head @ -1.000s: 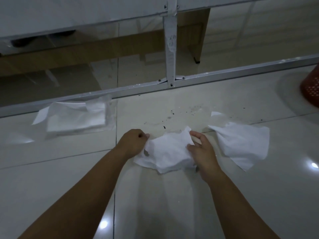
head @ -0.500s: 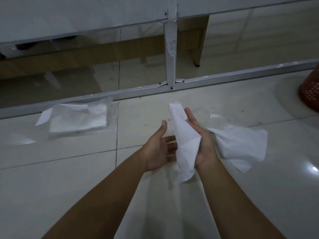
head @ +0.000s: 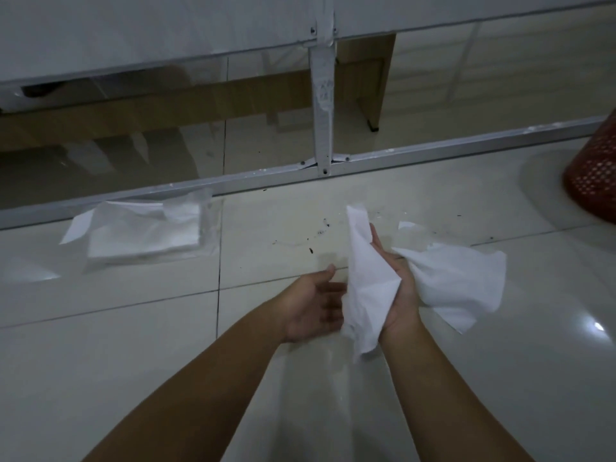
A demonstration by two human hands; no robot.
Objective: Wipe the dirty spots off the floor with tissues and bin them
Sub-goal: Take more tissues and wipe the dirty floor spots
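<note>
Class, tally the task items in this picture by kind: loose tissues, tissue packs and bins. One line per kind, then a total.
Loose tissues: 2, one held in the right hand (tissue in hand) and one on the floor (tissue on floor)
Tissue packs: 1 (tissue pack)
Bins: 1, red, partly out of frame (red bin)
Total: 4

One head-worn view looks forward and down, close over both forearms, toward the tiled floor and far metal rail.
</note>
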